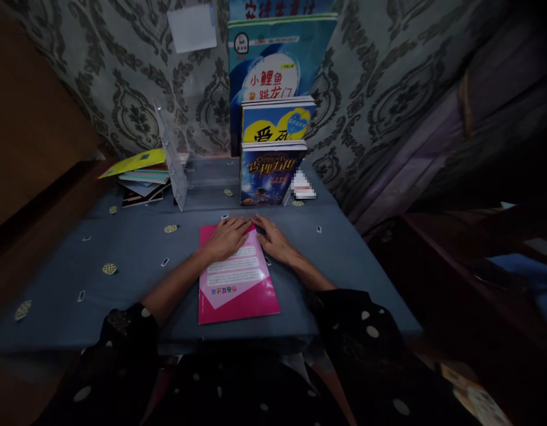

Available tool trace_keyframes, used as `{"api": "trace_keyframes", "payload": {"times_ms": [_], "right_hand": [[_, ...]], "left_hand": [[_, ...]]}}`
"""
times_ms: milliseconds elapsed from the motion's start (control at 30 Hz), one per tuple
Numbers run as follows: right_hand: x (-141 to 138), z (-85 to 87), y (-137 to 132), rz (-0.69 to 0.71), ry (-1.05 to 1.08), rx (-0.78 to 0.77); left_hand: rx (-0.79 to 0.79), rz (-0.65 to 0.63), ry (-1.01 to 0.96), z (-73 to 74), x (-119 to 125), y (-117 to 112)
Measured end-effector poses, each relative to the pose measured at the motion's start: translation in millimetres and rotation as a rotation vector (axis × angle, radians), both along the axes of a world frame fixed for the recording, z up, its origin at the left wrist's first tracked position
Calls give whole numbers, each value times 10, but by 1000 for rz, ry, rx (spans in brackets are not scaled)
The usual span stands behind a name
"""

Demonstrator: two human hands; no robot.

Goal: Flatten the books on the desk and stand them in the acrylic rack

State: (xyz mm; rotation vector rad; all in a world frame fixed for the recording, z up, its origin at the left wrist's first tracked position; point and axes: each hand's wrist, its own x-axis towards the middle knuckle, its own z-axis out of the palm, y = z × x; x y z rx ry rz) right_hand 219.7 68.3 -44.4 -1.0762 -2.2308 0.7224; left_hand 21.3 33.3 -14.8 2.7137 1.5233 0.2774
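A thin pink book (242, 300) lies on the table near its front edge, its printing upside down to me. My left hand (229, 238) rests across its far part, fingers stretched out and pointing right. Along the book's far right corner lies my right hand (272, 239), its fingers extended and reaching toward the left one. Just beyond both hands, a dark blue book (269, 174) stands upright in a clear stand. Behind it rise a blue and yellow book (277, 121) and a taller teal book (282, 59).
The clear acrylic stand (170, 157) has its left wall beside a pile of books (144, 173). A blurred white item (302, 186) sits right of the stand. Patterned curtain (135, 89) hangs behind the blue-grey tablecloth (135, 296). A white card (192, 28) shows at the upper left.
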Motion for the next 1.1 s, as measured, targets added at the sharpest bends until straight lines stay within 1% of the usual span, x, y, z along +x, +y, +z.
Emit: {"api": "trace_keyframes", "payload": {"times_ms": [133,333,633,800,933,1000,1100], "right_hand": [[-24,9,-30,-20,-32,17],[-59,1,-111,-65,-50,109],[46,-29,-283,-17,-33,132],[67,-56,-346,16,-40,171],[63,-30,-379,16,-52,175],[80,-9,-425,25,-56,176],[140,5,-539,40,-57,185]], "left_hand": [[-17,6,-20,-10,-11,15],[-38,-5,-43,-10,-28,2],[-86,-61,-79,-90,-67,45],[-82,-73,-88,-56,-49,36],[-56,-73,-75,-28,-38,26],[-42,-77,-70,-33,-41,25],[-30,-120,-68,-58,-52,20]]}}
